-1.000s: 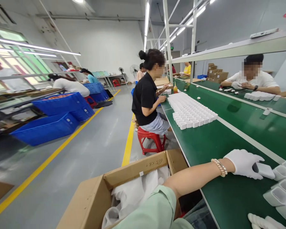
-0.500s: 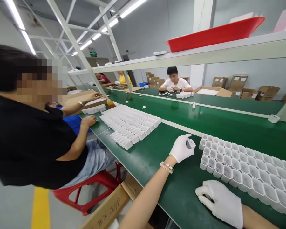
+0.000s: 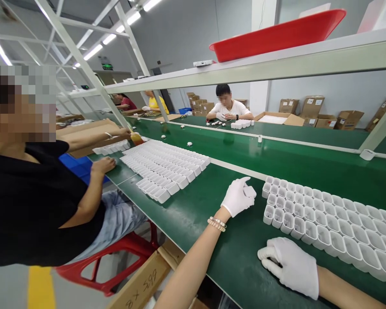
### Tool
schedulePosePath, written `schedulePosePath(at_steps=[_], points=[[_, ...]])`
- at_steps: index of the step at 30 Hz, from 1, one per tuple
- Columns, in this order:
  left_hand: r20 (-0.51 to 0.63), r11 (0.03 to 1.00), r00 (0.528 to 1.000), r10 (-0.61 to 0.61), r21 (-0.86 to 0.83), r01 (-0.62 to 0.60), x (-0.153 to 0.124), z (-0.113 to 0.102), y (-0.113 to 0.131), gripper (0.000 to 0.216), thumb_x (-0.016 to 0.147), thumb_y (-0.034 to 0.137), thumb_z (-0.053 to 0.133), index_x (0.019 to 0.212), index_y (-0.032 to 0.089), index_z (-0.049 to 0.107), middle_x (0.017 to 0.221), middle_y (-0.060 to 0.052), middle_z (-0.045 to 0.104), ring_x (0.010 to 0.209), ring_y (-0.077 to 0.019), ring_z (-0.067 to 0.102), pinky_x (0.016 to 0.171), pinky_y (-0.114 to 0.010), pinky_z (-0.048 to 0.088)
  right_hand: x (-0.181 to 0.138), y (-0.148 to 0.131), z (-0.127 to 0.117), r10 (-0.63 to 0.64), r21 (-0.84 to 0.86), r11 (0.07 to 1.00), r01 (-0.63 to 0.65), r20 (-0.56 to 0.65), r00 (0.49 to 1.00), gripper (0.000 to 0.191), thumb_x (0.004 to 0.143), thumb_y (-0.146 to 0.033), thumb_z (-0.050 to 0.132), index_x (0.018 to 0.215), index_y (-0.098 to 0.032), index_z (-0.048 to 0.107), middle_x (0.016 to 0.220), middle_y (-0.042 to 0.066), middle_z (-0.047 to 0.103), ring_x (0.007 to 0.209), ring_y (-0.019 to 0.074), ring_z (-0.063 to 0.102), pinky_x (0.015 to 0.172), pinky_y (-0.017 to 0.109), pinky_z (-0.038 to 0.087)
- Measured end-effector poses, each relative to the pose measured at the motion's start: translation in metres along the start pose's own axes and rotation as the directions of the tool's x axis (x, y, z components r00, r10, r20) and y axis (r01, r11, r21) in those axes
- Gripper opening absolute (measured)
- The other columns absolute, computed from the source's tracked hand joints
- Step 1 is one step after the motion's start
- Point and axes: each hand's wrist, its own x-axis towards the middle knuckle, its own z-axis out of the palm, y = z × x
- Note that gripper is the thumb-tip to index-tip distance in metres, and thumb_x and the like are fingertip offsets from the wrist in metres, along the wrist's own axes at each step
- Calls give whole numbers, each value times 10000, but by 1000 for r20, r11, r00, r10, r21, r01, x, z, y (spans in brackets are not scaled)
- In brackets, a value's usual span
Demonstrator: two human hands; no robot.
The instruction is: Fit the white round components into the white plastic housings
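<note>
L hand (image 3: 238, 198) pinching a white case (image 3: 249, 191), just left of the cup block (image 3: 324, 223). R hand (image 3: 291, 267) palm-down on green belt (image 3: 212, 206), near side of block, fingers curled, can't tell if holding anything.

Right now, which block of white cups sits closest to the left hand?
The right-hand block, its corner just beside the left hand; the other block lies farther off, by the person in black.
</note>
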Motion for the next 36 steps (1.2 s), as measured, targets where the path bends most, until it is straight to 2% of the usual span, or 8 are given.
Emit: schedulePosePath(at_steps=[6,10,15,20,29,36], points=[[-19,1000,1000,7,-14,-7,-1,4,1,669,641,261,663,1283,164,502,962,-36,609,952,-217,565,923,-368,470,0,1,0,5,23,1000,-5,-13,1000,355,975,-323,338,878,-233,668,733,26,576,678,164,531,609,293,337],[12,1000,1000,18,-8,-18,-1,3,3,646,638,243,652,1265,158,521,874,-16,613,910,-211,570,905,-355,482,-1,1,-1,7,33,999,-7,-11,1000,381,982,-336,325,855,-232,668,721,25,567,670,163,528,600,292,338],[61,1000,998,22,18,-23,-1,3,1,667,639,241,648,1287,163,508,886,-22,633,918,-224,580,908,-361,484,-1,-2,-3,18,55,998,-17,-13,1000,377,985,-336,327,873,-236,673,713,22,557,676,165,537,600,290,344],[129,997,992,16,67,-25,-3,7,-1,644,560,207,680,1198,182,601,875,-61,650,871,-275,607,838,-396,508,0,-3,-3,19,27,999,-18,-6,1000,362,979,-312,336,843,-230,662,718,21,564,672,161,529,606,290,339],[-4,997,998,60,46,-60,-2,-5,6,626,658,202,592,1274,146,498,991,-67,646,953,-240,566,924,-360,457,1,-2,-4,21,-9,1000,-20,24,1000,330,973,-299,339,780,-238,600,723,4,561,671,154,515,597,287,301],[9,998,998,58,27,-58,-1,-4,2,690,615,212,635,1291,168,503,920,-51,604,898,-230,547,866,-361,476,1,0,-1,14,-8,1000,-14,18,1000,323,974,-304,335,792,-240,594,731,-3,558,675,148,508,602,288,297]])
